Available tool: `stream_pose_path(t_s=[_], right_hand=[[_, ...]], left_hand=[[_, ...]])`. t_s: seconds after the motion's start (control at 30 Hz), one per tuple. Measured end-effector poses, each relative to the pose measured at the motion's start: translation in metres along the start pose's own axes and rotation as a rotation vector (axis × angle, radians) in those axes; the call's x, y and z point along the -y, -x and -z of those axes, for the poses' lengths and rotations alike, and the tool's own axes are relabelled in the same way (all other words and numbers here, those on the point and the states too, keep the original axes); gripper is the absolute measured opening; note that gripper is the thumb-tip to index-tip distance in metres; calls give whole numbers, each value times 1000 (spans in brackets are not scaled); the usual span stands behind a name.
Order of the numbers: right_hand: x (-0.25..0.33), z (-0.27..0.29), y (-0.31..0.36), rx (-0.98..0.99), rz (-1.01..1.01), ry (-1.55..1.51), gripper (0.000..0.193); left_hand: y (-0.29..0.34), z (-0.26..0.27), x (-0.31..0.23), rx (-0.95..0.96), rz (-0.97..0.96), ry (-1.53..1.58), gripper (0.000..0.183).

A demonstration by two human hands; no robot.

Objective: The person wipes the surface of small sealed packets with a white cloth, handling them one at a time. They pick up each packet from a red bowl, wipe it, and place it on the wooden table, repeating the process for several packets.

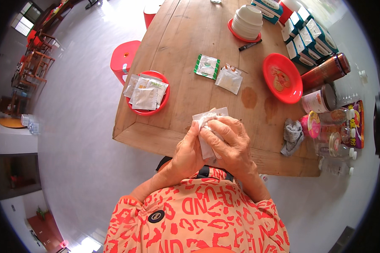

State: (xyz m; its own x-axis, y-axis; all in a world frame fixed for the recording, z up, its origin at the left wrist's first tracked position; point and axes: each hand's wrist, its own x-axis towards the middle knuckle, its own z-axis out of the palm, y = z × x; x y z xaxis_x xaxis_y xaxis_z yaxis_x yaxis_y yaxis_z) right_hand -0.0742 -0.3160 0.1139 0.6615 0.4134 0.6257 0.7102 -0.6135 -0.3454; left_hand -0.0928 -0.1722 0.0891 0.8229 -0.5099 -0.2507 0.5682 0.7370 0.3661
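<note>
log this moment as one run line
left hand: holds white packet | right hand: holds same packet | red dish, at left: sachets inside | green-edged sachet: on table, beyond hands

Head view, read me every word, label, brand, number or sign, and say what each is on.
I won't copy wording; print shows here.
Shirt: large red letters.
Round shirt badge: too small to read.
Purple bag: yellow characters.
Green-edged packet: too small.
Packets on red plate: too small.
Teal-and-white boxes: too small.
Jar label: blurred.
White packet, between left hand and right hand: none legible.
</note>
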Motion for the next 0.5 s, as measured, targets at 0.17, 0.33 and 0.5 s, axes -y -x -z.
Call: stream_pose_path(t_s=[0.17,0.33,0.5], right_hand=[[1,4,15,85,81,-61,36],[7,16,25,201,116,-110,37],[4,29,31,287,58,-171,35]], left_hand=[[1,2,1,-38,13,-3,58],[-4,5,4,-30,-49,-23,61],[-6,4,1,-73,-96,-22,62]])
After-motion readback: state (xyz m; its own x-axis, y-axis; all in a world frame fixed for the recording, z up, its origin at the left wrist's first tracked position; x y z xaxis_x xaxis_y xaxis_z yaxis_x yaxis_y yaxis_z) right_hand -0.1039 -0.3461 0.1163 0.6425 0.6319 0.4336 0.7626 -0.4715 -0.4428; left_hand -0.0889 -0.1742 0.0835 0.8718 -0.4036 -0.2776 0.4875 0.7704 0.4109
